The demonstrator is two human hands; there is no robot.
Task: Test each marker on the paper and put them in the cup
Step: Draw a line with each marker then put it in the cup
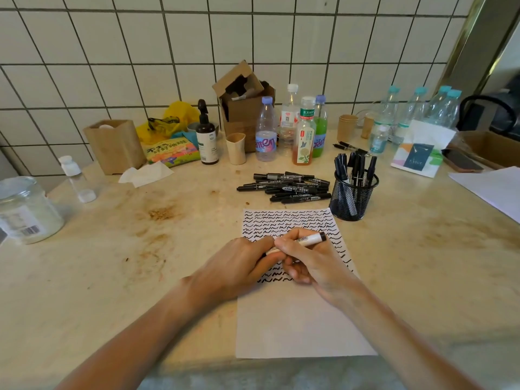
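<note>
A white sheet of paper lies in front of me, its upper half covered in rows of black squiggles. Both hands meet over it on one marker with a white body and black end. My right hand grips the barrel. My left hand closes on the marker's left end, which is hidden under my fingers. A pile of black markers lies beyond the paper. To its right stands a black mesh cup with several markers upright in it.
Along the tiled wall stand several bottles, an open cardboard box, paper cups, a dark pump bottle and a tissue pack. A glass jar sits far left. The countertop is stained.
</note>
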